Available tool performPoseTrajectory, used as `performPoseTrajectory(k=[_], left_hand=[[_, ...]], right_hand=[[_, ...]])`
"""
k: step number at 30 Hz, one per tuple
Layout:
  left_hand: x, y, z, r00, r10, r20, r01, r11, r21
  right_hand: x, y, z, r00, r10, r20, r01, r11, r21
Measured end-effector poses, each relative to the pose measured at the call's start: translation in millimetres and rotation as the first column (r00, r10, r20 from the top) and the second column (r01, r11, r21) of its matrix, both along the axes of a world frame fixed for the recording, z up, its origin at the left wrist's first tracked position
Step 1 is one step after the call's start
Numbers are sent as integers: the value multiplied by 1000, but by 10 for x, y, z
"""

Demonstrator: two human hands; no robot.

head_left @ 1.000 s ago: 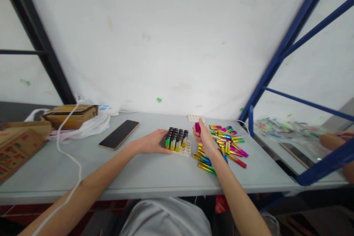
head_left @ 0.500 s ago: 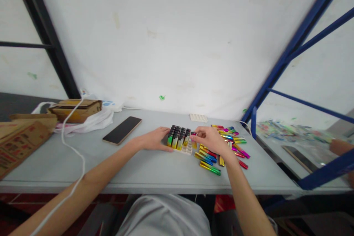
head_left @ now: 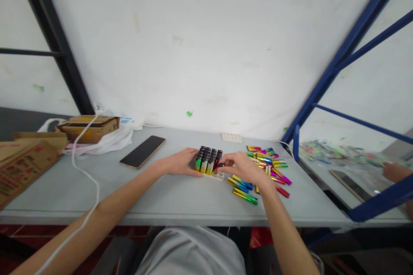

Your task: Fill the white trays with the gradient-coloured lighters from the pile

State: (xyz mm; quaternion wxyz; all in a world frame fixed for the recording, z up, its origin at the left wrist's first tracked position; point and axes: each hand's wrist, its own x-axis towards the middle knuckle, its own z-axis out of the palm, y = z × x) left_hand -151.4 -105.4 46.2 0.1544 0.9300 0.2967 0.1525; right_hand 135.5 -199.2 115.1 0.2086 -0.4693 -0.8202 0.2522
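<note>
Several lighters (head_left: 204,164) with black tops and shiny coloured bodies stand upright in rows in a white tray (head_left: 218,177). My left hand (head_left: 179,163) is closed round the tray's left end, thumb at the front and fingers towards the back. At the right end, my right hand (head_left: 240,166) pinches a lighter (head_left: 220,165) with a dark top, low over the tray; its lower part is mostly hidden. Right beside that hand lies a loose pile of metallic lighters (head_left: 244,196) in yellow, green, blue, red and purple.
A phone (head_left: 143,151) lies left of my left hand. Cardboard boxes (head_left: 32,159), a plastic bag (head_left: 112,141) and a white cable (head_left: 75,159) are further left. Another white tray (head_left: 231,137) lies by the wall. A blue frame (head_left: 322,77) rises at right; beyond it is another person's hand (head_left: 395,172).
My right hand has moved left and slightly down with its lighter, from beside the tray to over its right end. My left hand has stayed in place.
</note>
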Motion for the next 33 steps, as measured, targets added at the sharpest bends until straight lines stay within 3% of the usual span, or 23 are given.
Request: performPoseTrajectory(k=[3,7,17,24,30,33], left_hand=[[2,8,-6,1000,1,-1,-1,1000,-11],[-1,14,-18,1000,6,-7,-6,1000,-1],[5,17,-17,1000,6,-6,-6,1000,-15],[1,7,-15,1000,7,-1,-7,1000,-13],[-2,7,-11,1000,13,4,-13,1000,-17],[-5,13,-13,1000,20,-6,-21,1000,-23]], right_hand=[[-26,-14,15,998,12,54,-14,1000,23],[-68,14,-18,985,-50,166,24,987,159],[32,13,25,993,-86,81,68,978,199],[-124,47,-41,999,-36,24,36,999,-3],[-167,33,-36,948,-207,241,184,976,112],[-34,53,-69,930,-202,307,193,979,61]])
